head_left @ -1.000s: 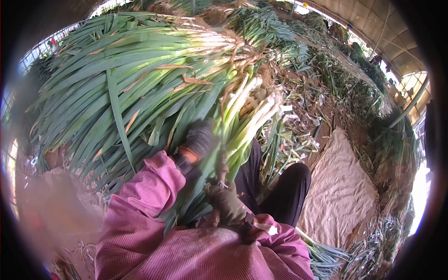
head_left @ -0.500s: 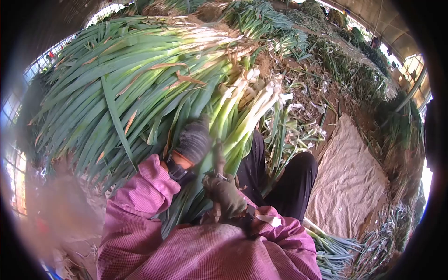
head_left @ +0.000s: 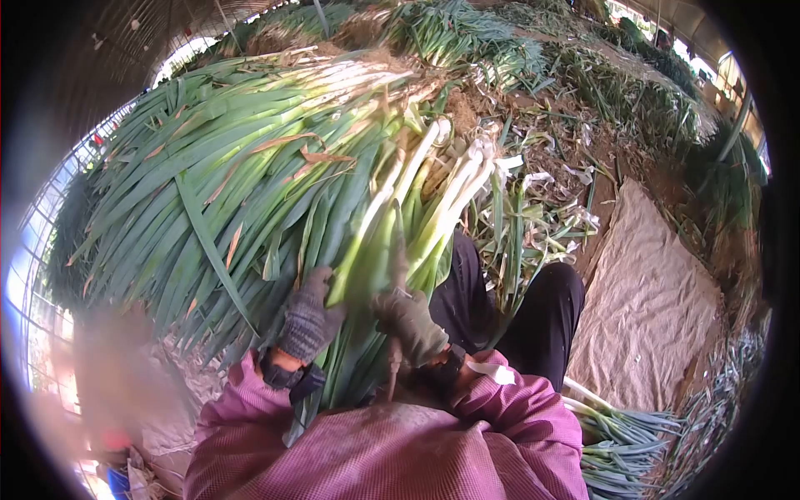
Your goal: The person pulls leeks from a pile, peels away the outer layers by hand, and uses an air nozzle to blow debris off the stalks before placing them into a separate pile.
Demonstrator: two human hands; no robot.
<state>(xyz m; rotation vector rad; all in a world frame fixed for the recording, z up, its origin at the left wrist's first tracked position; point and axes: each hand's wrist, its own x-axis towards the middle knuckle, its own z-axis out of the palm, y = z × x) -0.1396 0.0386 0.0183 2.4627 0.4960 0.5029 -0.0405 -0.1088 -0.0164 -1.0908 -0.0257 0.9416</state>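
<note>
Gloved hands at a bunch of long green onions

The pale-stemmed onions (head_left: pixel 442 204) lie in front of the person, roots pointing away, beside a large leafy pile (head_left: pixel 208 167). The gloved left hand (head_left: pixel 307 321) is curled at the lower end of a green stalk (head_left: pixel 362 242); whether it grips is unclear. The right hand (head_left: pixel 412 323) is closed around a slender tool (head_left: pixel 399 250), its far end blurred over the stems. Dark-trousered knees (head_left: pixel 546 312) sit just right, then a crumpled cloth (head_left: pixel 646 308) and, nearer, another onion bunch (head_left: pixel 621 442).
</note>
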